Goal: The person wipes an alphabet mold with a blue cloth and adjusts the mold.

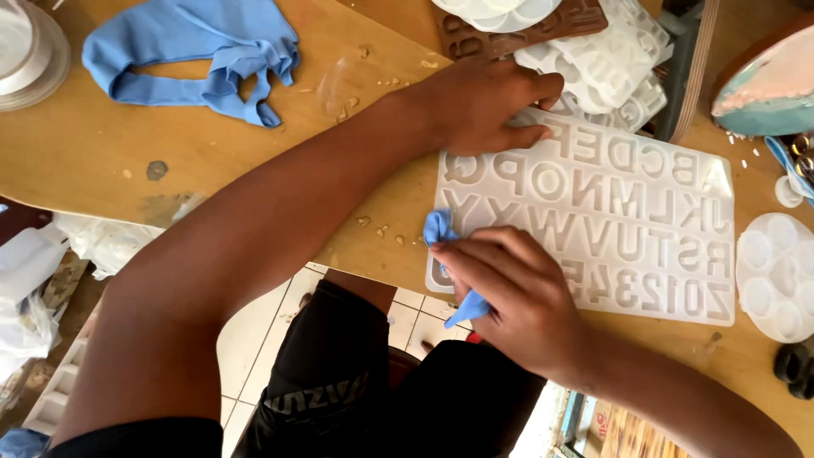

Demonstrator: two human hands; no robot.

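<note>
A translucent white silicone mould (pixel 627 212) with rows of letter and number cavities lies flat on the wooden table (pixel 102 144). My left hand (pixel 483 102) presses down on its far left corner, fingers flat on the edge. My right hand (pixel 509 297) is closed around a small blue cloth (pixel 441 231) and rests it on the mould's near left corner. Part of the cloth pokes out below my palm.
A crumpled blue rubber glove (pixel 203 51) lies at the far left of the table. More white moulds (pixel 610 51) and a brown mould (pixel 509 34) are stacked at the back. A round white mould (pixel 776 276) sits at the right edge. Small crumbs dot the wood.
</note>
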